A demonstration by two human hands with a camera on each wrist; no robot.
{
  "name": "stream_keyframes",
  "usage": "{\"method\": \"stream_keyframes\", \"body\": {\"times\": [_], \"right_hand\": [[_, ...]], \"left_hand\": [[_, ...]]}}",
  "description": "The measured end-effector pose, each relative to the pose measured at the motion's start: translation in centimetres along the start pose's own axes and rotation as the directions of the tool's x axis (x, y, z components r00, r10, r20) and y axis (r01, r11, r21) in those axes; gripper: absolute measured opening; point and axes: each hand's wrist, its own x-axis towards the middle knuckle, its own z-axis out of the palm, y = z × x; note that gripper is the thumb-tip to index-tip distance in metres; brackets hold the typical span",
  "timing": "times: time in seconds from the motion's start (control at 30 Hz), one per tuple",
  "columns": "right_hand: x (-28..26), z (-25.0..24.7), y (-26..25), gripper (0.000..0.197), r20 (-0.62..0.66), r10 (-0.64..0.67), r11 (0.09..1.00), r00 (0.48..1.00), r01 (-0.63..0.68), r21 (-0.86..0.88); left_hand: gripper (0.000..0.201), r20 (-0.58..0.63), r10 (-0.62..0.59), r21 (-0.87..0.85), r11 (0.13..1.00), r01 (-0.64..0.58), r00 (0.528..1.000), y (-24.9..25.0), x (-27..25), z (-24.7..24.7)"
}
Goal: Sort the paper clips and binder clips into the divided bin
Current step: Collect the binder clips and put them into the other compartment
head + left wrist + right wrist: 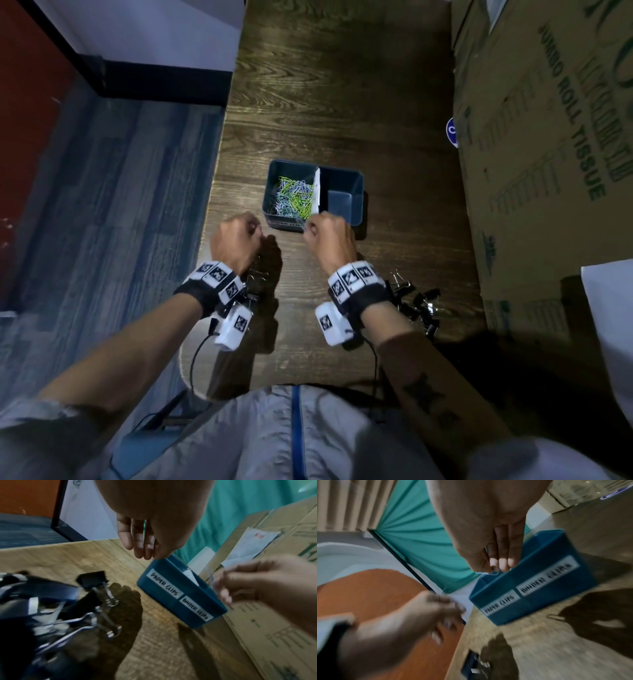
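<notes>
- Both wrist views are blurred; the wrist rigs cover part of the binder clips (pixel 419 303) scattered on the wooden table (pixel 342 102), and more lie under the left wrist (pixel 96 586).
- Right hand (pixel 329 236) hovers at the near rim of the blue divided bin (pixel 346 205), by the white divider – fingers pressed together, pinching a pale paper clip (pixel 489 573).
- Left hand (pixel 236 236) is curled near the bin's left; whether it holds anything, I cannot tell.
- Coloured paper clips (pixel 294 198) fill the left of the 2 compartments, labelled "PAPER CLIPS"; the "BINDER CLIPS" side shows only bare floor.
- A cardboard box (pixel 548 154) runs off the right edge.
</notes>
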Motion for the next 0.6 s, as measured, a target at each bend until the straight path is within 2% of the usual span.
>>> {"method": "stream_keyframes", "body": {"times": [0.1,0.17,0.3,0.37,0.4,0.5,0.6], "right_hand": [[3.2,-0.8,-1.3,0.008,-0.122,-0.034,0.996,0.992,0.043,0.080],[3.7,-0.8,-0.9,0.014,-0.181,-0.013,0.992,0.983,0.035,0.122],[0.7,-0.5,3.4,0.012,-0.279,0.069,0.994,0.958,-0.042,0.101],[-2.2,-0.6,7.4,0.016,-0.274,0.194,0.981,0.942,-0.183,0.064],[-3.8,-0.8,9.5,0.021,-0.274,0.284,0.957,0.919,-0.289,0.023],[-8.0,-1.8,15.0,0.039,-0.281,0.536,0.812,0.796,-0.577,-0.085],[-10.9,-1.8,18.1,0.069,-0.145,0.723,0.652,0.675,-0.737,-0.178]], "left_hand": [[0.007,0.029,0.031,0.068,0.997,-0.033,0.999,-2.4,-1.7,0.2],[0.014,0.061,0.053,0.090,0.994,-0.059,0.997,-3.7,-2.5,0.3],[0.058,0.139,0.038,0.155,0.986,-0.060,0.989,-6.0,-4.4,1.2],[0.077,0.186,-0.023,0.148,0.989,-0.005,0.982,-6.9,-5.3,1.7],[0.084,0.207,-0.057,0.149,0.989,0.026,0.977,-7.4,-5.7,2.0],[0.092,0.241,-0.113,0.180,0.981,0.070,0.964,-8.3,-6.4,2.9],[0.091,0.257,-0.106,0.204,0.978,0.053,0.961,-8.1,-6.7,4.1]]}}
